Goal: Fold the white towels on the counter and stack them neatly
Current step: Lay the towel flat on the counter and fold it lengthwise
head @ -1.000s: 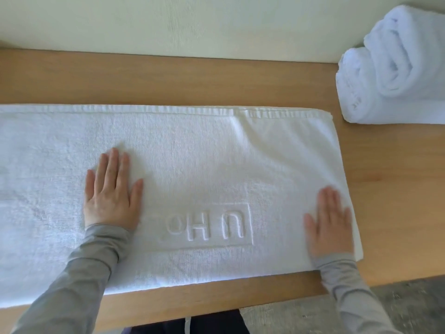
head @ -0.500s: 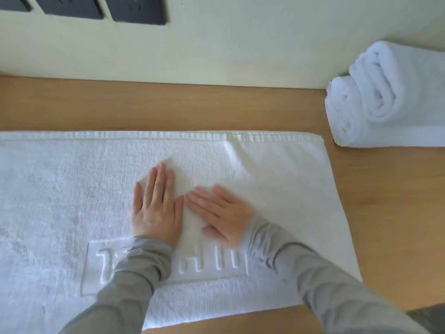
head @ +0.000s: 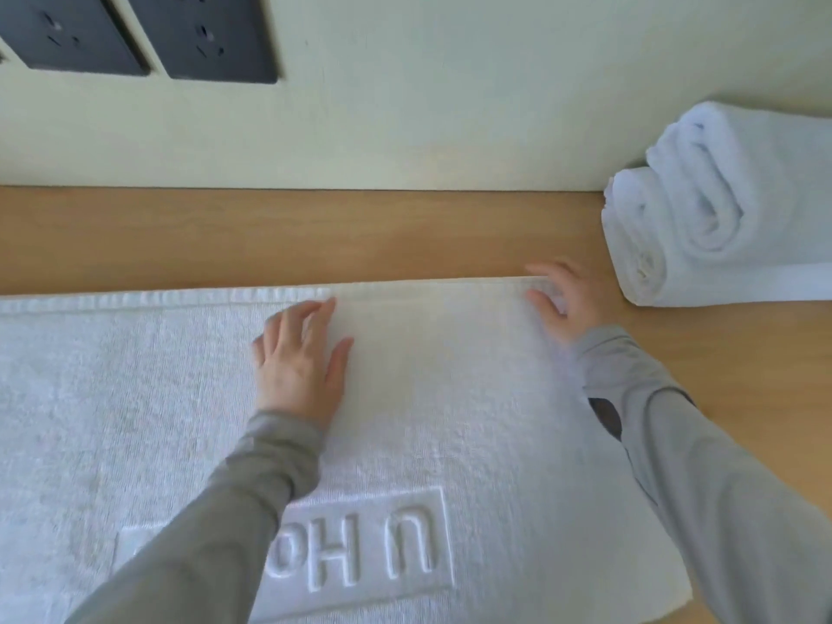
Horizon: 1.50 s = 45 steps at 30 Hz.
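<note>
A large white towel (head: 427,421) with raised lettering lies spread flat on the wooden counter (head: 270,236). My left hand (head: 299,360) presses flat on it near its far hem, fingers straight. My right hand (head: 562,299) lies at the towel's far right corner, fingers spread over the hem; the blur hides whether it pinches the edge. Both arms wear grey sleeves. Two rolled white towels (head: 720,209) are stacked at the right against the wall.
A pale wall (head: 450,105) rises directly behind the counter, with two dark socket plates (head: 216,42) at the upper left. Bare wood shows between the towel's far hem and the wall, and to the right of the towel.
Both hands slid from the towel's middle toward its far hem. My right hand swept out to the far right corner; my left moved up and right. The camera tilted upward.
</note>
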{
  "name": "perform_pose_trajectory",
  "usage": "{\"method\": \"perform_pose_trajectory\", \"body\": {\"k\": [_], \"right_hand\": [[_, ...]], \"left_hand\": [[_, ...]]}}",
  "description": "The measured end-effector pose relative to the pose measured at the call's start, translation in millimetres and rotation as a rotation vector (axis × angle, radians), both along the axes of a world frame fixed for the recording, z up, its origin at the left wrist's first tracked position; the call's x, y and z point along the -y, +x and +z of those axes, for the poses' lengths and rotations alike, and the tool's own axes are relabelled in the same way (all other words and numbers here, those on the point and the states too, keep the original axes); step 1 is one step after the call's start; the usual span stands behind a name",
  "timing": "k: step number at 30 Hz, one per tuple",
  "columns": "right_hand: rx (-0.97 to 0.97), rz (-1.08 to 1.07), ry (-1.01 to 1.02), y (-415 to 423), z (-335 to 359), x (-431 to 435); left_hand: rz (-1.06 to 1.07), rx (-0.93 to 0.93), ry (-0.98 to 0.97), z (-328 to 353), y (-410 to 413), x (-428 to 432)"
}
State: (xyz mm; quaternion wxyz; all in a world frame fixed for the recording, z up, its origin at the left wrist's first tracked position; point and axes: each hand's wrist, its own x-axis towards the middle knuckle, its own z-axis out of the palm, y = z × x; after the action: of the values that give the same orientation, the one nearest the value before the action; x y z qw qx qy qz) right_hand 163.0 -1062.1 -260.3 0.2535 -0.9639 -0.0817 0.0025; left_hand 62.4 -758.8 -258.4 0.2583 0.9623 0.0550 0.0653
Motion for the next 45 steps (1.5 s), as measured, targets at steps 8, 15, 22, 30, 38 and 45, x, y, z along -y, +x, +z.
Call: {"method": "perform_pose_trajectory", "body": {"k": [8,15,22,30,38,45], "right_hand": [[-0.036,0.143,-0.03,21,-2,6],[0.039,0.299,-0.259,23,10,1],[0.052,0.365,-0.429,22,23,-3],[0.24,0.357,-0.477,12,28,-9],[0.377,0.176,-0.393,4,9,-8],[0.339,-0.089,-0.352,-3,7,1]], "left_hand": [[-0.076,-0.073,-0.073,-14,80,49],[-0.236,0.139,0.07,-13,78,52],[-0.233,0.173,0.096,-20,82,45],[-0.239,0.193,0.034,-20,83,41],[-0.168,0.223,0.187,-22,78,46],[-0.128,0.153,0.19,-27,80,47]]}}
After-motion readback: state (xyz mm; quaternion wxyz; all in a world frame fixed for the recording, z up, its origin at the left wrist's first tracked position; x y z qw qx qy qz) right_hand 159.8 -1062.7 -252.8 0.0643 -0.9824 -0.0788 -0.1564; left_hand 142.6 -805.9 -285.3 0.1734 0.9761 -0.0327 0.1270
